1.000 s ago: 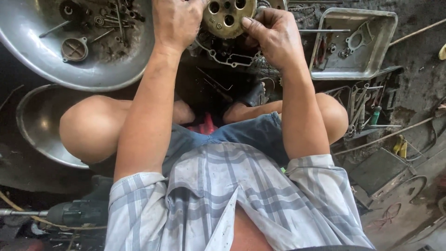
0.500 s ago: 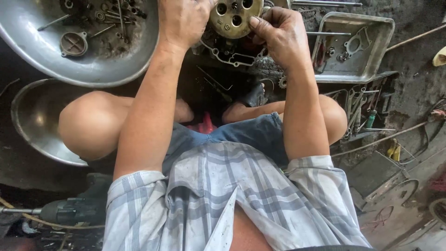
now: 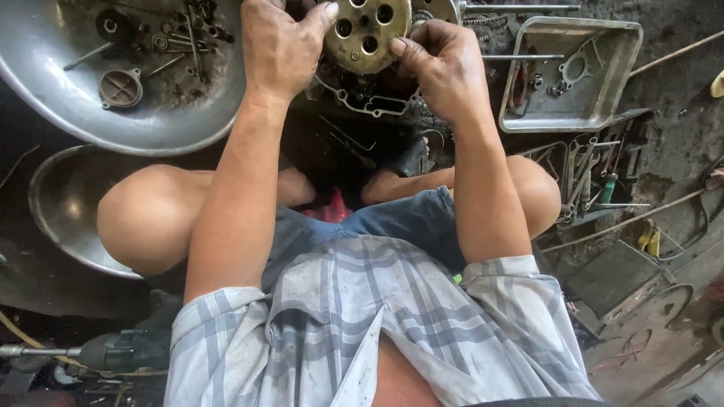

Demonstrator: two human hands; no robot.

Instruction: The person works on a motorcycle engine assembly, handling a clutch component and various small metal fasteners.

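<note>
The large round steel basin [image 3: 128, 113] of oily bolts and small parts lies left of the brass-coloured round metal disc with holes [image 3: 367, 34], and the rectangular grey metal tray [image 3: 603, 83] lies to its right. The left hand [image 3: 280, 45] curls closed on the disc's left edge, thumb on its face; the right hand [image 3: 445, 68] pinches the right edge with bent fingers. Since half a second ago the disc sits slightly lower in view, grips unchanged. Its top is cut off, and the dark engine casing [image 3: 362, 105] beneath is hard to make out.
</note>
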